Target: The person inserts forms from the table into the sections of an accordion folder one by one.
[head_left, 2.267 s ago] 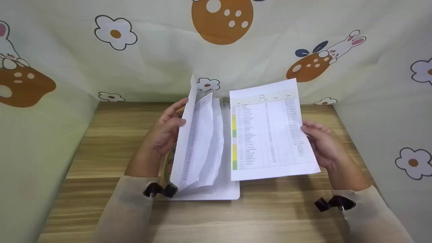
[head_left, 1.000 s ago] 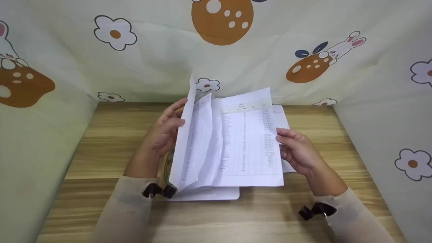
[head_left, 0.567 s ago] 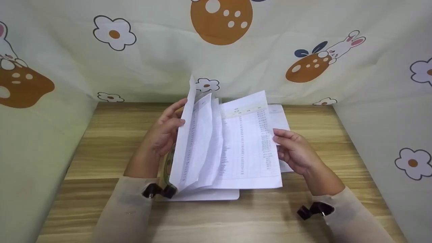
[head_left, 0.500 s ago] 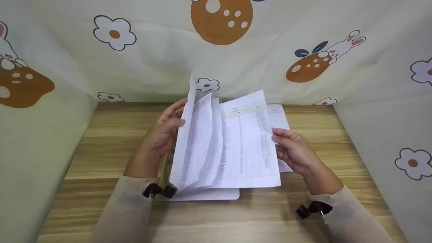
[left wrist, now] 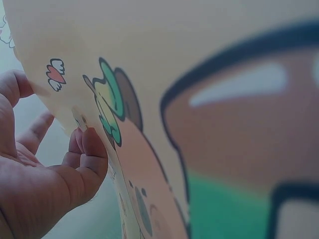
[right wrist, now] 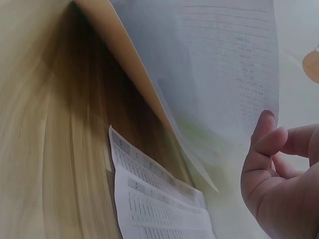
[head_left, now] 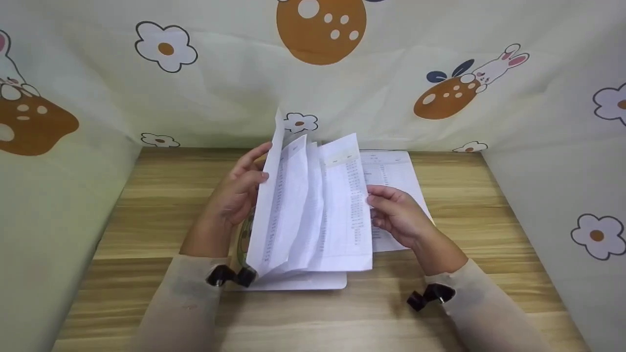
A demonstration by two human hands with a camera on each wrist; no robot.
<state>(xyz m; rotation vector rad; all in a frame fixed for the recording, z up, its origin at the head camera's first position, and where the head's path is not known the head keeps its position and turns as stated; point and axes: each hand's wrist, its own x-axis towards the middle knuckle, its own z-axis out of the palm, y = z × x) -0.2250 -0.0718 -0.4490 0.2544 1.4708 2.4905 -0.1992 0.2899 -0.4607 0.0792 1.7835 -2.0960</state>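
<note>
My left hand grips the edge of a raised folder cover, thumb on the inner side. Cartoon figures decorate the cover's outside in the left wrist view. Several loose printed pages stand curved inside the half-open folder. On its right, my right hand pinches the right edge of a printed sheet between thumb and fingers. The sheet's left part is hidden behind the other pages. The folder's other white cover lies flat on the table beneath.
Another printed sheet lies on the wooden table, partly under my right hand. A patterned cloth with flowers and rabbits hangs behind the table and along both sides.
My right hand has carried the sheet leftwards in among the folder's pages, so less of it shows. The sheet on the table has come into view. My left hand stays put.
</note>
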